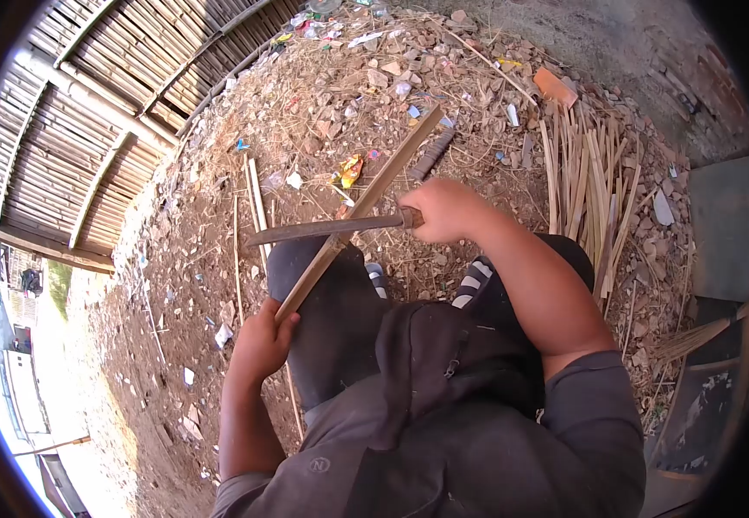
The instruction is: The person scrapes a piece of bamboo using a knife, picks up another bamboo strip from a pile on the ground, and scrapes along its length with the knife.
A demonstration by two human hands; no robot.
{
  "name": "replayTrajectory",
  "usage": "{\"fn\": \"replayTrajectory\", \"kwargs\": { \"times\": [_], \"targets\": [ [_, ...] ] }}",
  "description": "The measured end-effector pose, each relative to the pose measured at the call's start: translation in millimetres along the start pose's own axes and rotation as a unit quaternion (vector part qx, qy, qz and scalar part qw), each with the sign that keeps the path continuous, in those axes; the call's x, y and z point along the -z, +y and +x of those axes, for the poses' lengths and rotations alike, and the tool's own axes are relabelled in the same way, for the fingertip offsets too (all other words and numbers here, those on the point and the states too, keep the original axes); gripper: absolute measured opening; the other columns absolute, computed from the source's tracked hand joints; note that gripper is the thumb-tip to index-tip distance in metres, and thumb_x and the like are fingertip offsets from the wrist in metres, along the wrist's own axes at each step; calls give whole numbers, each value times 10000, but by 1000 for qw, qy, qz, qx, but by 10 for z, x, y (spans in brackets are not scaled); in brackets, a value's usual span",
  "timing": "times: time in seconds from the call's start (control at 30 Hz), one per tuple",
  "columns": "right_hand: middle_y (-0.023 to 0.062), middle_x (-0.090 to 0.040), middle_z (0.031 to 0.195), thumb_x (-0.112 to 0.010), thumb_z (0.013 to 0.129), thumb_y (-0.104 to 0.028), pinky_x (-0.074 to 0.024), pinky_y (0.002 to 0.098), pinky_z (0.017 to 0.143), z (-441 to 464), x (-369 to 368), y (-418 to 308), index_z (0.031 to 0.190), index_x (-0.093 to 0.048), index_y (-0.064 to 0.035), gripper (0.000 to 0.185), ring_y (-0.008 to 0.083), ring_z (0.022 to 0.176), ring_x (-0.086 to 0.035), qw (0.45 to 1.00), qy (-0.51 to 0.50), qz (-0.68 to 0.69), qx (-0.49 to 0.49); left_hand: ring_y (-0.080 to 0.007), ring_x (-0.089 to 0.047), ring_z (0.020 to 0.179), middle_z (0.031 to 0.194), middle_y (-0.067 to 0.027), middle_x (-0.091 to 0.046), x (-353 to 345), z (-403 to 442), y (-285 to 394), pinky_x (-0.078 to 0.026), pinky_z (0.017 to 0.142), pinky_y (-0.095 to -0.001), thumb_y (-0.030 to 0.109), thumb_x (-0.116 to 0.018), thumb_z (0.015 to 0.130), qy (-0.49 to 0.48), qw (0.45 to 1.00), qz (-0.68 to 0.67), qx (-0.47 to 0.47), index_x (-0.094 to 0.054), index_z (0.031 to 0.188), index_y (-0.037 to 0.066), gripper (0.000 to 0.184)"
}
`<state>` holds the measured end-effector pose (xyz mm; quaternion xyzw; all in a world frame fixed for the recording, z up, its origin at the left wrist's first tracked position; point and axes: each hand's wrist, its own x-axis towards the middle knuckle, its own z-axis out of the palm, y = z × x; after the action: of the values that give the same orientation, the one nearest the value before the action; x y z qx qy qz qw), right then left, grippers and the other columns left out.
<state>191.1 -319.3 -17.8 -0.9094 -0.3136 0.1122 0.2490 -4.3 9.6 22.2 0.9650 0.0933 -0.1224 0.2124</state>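
My left hand (262,342) is closed around the lower end of a split bamboo strip (392,171), which slants up and to the right over my left knee. My right hand (449,211) grips the handle of a long-bladed knife, a machete (327,230). Its blade points left and lies across the bamboo strip around the strip's middle, seemingly touching it. A short dark ridged rod (431,155) lies on the ground just beyond my right hand.
Several split bamboo strips (597,177) lie in a pile at right. Thin strips (256,194) lie left of my knee. An orange brick piece (556,87) rests among rubble and litter. A bamboo wall (124,112) stands upper left, and a grey wall (616,52) upper right.
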Motion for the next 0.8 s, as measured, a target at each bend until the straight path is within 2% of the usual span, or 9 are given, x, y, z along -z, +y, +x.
{"fn": "replayTrajectory", "kwargs": {
  "times": [0.07,0.17,0.27,0.43,0.53,0.57,0.67,0.7,0.8],
  "targets": [
    [182,-703,844,-760,763,-282,-535,454,740,72,-51,346,962,-702,-47,314,356,817,-694,997,31,70,-15,-510,-671,919,901,-318,-692,-31,-15,-15,-510,803,-550,323,-624,998,7,1000,0,11,-580,1143,-8,364],
    [186,-701,872,-740,751,-268,-541,472,807,115,53,573,961,-684,-34,320,369,881,-689,968,120,154,-159,-512,-669,931,910,-324,-689,3,-19,-11,-510,810,-548,324,-627,996,9,1000,-2,22,-577,1129,-13,366],
    [188,-700,873,-736,761,-259,-544,469,815,57,89,365,974,-688,-36,312,367,881,-692,979,78,113,-148,-512,-666,948,927,-326,-689,10,18,-18,-510,819,-546,327,-629,994,-4,1000,-23,21,-576,1136,-15,374],
    [164,-687,829,-740,755,-263,-529,497,747,-46,29,-102,966,-691,-80,283,385,854,-684,998,-37,-46,3,-510,-667,959,937,-328,-689,21,30,-15,-510,828,-547,324,-635,991,-7,1000,-19,0,-579,1136,-14,372],
    [170,-702,852,-749,753,-271,-539,480,760,17,46,200,1005,-700,-61,332,380,854,-692,998,16,53,-29,-510,-668,960,938,-330,-690,-21,-28,-46,-508,832,-550,320,-638,988,5,1000,-14,9,-580,1142,-15,373],
    [186,-720,911,-757,752,-282,-545,468,785,68,101,300,1055,-702,-28,399,364,891,-702,993,38,72,-83,-511,-668,960,938,-331,-690,-22,-13,-38,-507,834,-551,319,-639,988,14,1000,-14,9,-580,1144,-16,374],
    [203,-727,953,-751,756,-287,-550,459,807,113,93,488,1088,-697,0,442,354,910,-707,978,117,108,-133,-512,-669,948,930,-330,-690,-2,-7,-44,-509,822,-554,315,-639,987,6,1000,-16,14,-575,1159,-16,379],
    [209,-709,908,-775,764,-322,-541,453,778,89,58,471,1070,-707,-7,444,361,893,-706,979,134,94,-125,-512,-669,942,926,-329,-691,-1,-6,-45,-510,817,-553,315,-639,987,10,1000,-19,11,-576,1160,-15,378],
    [202,-703,872,-761,766,-308,-539,469,767,-19,56,162,1059,-715,-44,396,382,873,-700,996,53,35,-57,-513,-670,927,916,-325,-691,-8,18,-16,-513,802,-553,315,-638,987,10,1000,-20,-1,-577,1159,-10,373]
  ]
}}
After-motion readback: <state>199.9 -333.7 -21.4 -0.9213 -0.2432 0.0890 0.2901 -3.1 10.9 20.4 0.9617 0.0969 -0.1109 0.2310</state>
